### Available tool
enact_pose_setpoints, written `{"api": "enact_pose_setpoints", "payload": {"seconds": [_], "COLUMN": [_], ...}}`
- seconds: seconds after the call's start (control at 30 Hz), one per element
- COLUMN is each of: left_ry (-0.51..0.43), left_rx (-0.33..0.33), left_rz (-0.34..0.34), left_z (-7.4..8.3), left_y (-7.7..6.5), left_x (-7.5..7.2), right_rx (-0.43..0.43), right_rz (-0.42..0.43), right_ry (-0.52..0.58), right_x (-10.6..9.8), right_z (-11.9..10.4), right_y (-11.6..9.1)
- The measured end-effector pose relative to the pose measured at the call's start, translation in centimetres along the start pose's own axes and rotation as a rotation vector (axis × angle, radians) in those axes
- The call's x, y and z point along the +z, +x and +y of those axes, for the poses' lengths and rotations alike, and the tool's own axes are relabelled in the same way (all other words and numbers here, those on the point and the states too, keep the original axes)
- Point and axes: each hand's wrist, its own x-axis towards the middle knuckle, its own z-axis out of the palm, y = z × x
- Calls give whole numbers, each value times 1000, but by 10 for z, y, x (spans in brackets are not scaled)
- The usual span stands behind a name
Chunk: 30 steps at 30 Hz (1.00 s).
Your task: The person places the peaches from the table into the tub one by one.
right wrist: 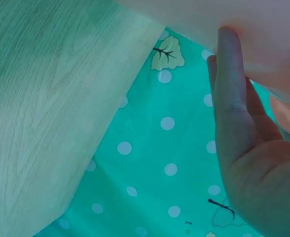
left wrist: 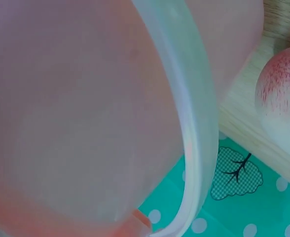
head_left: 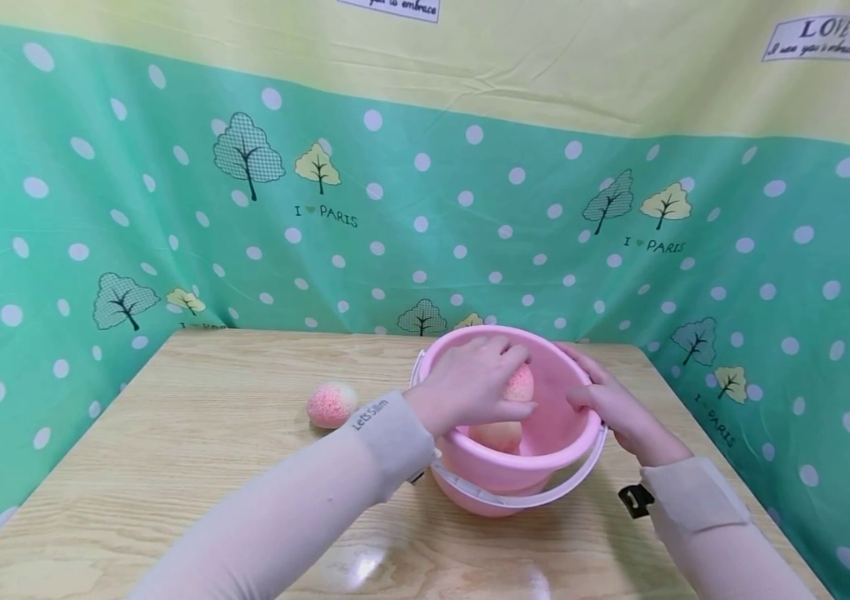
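On the right half of the table, near the curtain, stands a pink bucket, its mouth tipped toward the person. The left hand is at its mouth, fingers and thumb closed round a pink-and-cream peach. Below that, a second peach lies inside the bucket, partly hidden by the hand and the near rim; whether the two touch I cannot tell. The right hand clasps the bucket's right side, thumb over the rim and fingers against the outer wall.

A third peach lies loose on the table, left of the bucket and apart from it. The left forearm, in a pale sleeve with a lettered grey band at the wrist, crosses in front of the bucket's left side and covers part of its rim. The white handle hangs down across the near side. A black buckle sits by the right wrist. The curtain, green with white dots and printed trees, yellow along the top, rises close behind the bucket and flanks the table.
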Motion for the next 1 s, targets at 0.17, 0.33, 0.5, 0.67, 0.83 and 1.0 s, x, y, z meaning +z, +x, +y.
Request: {"api": "enact_pose_setpoints", "payload": {"seconds": [0.17,0.33,0.5,0.67,0.83,1.0], "left_ry": [-15,-21,-41,-44,-44,-69], "left_rx": [-11,22,47,48,72,81], "left_rz": [-7,14,15,14,55,83], "left_z": [1,1,3,3,1,-2], "left_y": [-1,-3,-6,-6,-6,-7], "left_x": [0,2,4,4,4,2], "right_rx": [-3,-1,-6,-6,-9,-7], "right_rz": [1,5,1,0,1,-10], "right_ry": [1,3,2,1,0,-11], "right_x": [0,0,0,1,1,1], "right_z": [0,-1,0,0,-1,-3], "right_y": [1,0,-1,0,0,1]}}
